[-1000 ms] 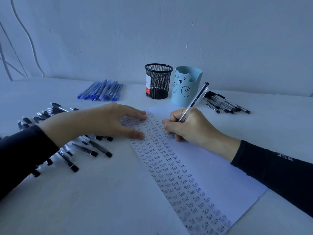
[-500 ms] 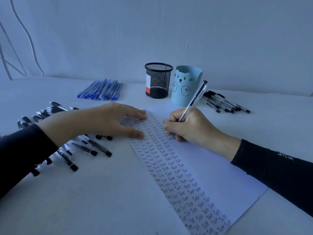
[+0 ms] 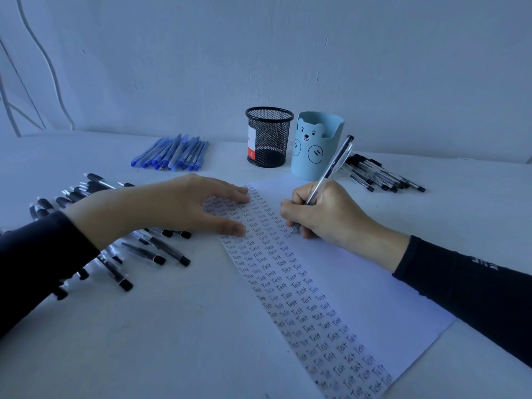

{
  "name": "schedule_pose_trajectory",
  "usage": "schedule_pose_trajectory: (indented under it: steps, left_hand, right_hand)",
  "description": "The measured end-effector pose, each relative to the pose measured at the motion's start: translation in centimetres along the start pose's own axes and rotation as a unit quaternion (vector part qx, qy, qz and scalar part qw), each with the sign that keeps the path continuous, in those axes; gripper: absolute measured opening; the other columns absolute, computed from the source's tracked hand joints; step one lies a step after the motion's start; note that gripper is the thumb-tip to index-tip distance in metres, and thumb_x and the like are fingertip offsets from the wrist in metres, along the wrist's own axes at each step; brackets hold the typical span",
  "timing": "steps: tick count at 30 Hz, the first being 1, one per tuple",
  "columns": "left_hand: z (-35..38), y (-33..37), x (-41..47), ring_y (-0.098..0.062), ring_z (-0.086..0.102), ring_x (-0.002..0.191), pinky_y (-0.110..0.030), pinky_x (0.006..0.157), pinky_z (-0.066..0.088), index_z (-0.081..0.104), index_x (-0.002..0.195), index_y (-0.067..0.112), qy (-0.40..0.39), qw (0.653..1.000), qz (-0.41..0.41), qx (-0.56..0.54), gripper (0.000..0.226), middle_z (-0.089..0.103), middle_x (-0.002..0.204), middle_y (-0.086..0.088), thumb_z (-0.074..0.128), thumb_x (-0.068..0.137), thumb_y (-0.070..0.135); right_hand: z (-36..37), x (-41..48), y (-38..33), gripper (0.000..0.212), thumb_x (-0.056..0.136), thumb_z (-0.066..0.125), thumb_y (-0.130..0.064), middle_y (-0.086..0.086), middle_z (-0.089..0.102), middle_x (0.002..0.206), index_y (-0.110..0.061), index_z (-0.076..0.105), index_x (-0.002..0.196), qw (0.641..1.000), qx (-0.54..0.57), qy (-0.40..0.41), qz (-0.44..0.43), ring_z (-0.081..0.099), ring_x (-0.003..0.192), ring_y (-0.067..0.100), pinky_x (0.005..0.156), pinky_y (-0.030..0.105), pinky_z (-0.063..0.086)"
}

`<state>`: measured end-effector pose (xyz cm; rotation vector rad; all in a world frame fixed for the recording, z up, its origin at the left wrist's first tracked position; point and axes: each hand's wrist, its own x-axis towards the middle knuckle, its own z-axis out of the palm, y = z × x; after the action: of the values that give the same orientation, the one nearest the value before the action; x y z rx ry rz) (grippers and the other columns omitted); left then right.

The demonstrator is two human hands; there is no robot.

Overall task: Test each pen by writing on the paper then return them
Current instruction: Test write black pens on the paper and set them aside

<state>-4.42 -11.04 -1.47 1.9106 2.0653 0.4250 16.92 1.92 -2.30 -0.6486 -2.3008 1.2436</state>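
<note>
Firstly, at the left edge of the frame, a spread of black-capped pens (image 3: 149, 251) lay on the table (image 3: 144, 341), partly covered by the left forearm. The left hand (image 3: 172, 208) rested flat, its fingers (image 3: 230, 194) straight and released, pressing the upper left corner of the paper (image 3: 359, 283) to steady it. Behind it, upper left of centre, lay a bundle of blue pens (image 3: 172, 154). At centre rear stood a black mesh cup (image 3: 269, 136) and, just beside it, a pale blue bear cup (image 3: 316, 145). Right of centre, the right hand (image 3: 325, 214) grasped the pen under test (image 3: 331, 168) low on its barrel in a writing grip, with the tip on the paper beside the columns of "Test". A second group of black pens (image 3: 383, 177) lay at the right, behind that hand.

Handling: the pen appeared light, rigid and smooth-barrelled. It was judged best held near the tip for writing and at mid-barrel for returning. The paper looked thin and liable to slide unless pressed.

Not determinable:
- how many pens lay under the left sleeve
- what the bear cup contained
- the mark being written, which the right hand covered
- the lower edge of the paper, cut off at the bottom of the frame
</note>
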Motion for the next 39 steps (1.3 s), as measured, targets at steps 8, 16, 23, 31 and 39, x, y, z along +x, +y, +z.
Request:
schedule_pose_trajectory:
  steps: [8, 16, 23, 31, 39]
  left_hand:
    - [-0.1, 0.1, -0.1, 0.018, 0.032, 0.13, -0.019, 0.111, 0.022, 0.052, 0.128, 0.055, -0.004, 1.0, -0.008, -0.008, 0.079, 0.039, 0.137, 0.042, 0.061, 0.055, 0.085]
    - [-0.1, 0.4, -0.2, 0.017, 0.032, 0.13, -0.02, 0.113, 0.021, 0.053, 0.129, 0.052, -0.005, 1.0, -0.016, -0.014, 0.074, 0.039, 0.138, 0.041, 0.065, 0.061, 0.079]
    - [0.1, -0.1, -0.1, 0.018, 0.03, 0.131, -0.025, 0.116, 0.023, 0.05, 0.129, 0.055, -0.006, 1.0, -0.011, -0.004, 0.084, 0.037, 0.138, 0.043, 0.058, 0.053, 0.09]
    - [0.1, 0.0, 0.0, 0.018, 0.03, 0.131, -0.021, 0.115, 0.02, 0.049, 0.131, 0.054, -0.007, 1.0, -0.006, 0.001, 0.085, 0.035, 0.138, 0.043, 0.058, 0.055, 0.089]
    - [0.2, -0.2, -0.1, 0.019, 0.028, 0.131, -0.024, 0.117, 0.021, 0.048, 0.127, 0.06, -0.005, 1.0, -0.004, 0.002, 0.08, 0.034, 0.136, 0.047, 0.057, 0.054, 0.092]
  right_hand:
    - [0.1, 0.0, 0.2, 0.041, 0.088, 0.065, -0.011, 0.008, 0.065, 0.057, -0.008, 0.051, 0.05, 1.0, -0.01, -0.003, -0.01, 0.049, 0.041, 0.011, 0.043, 0.019, 0.041]
    - [-0.8, 0.5, -0.3, 0.05, 0.098, 0.052, -0.033, 0.009, 0.055, 0.06, -0.013, 0.056, 0.053, 0.997, 0.069, 0.011, 0.016, 0.04, 0.045, 0.014, 0.043, 0.019, 0.03]
    - [-2.4, 1.6, -0.8, 0.035, 0.103, 0.038, -0.041, 0.003, 0.039, 0.042, -0.015, 0.06, 0.112, 0.97, 0.235, -0.017, 0.061, 0.03, 0.036, 0.014, 0.043, 0.023, 0.02]
    - [-4.2, 2.3, -1.1, 0.03, 0.104, 0.039, -0.025, 0.003, 0.075, 0.092, -0.013, 0.064, 0.115, 0.936, 0.343, -0.049, 0.058, 0.066, 0.076, 0.01, 0.071, 0.02, 0.052]
    - [-6.7, 3.6, -1.6, 0.026, 0.1, 0.047, -0.028, -0.006, 0.056, 0.082, -0.019, 0.071, 0.105, 0.95, 0.307, 0.055, 0.016, 0.047, 0.066, 0.007, 0.062, 0.02, 0.04]
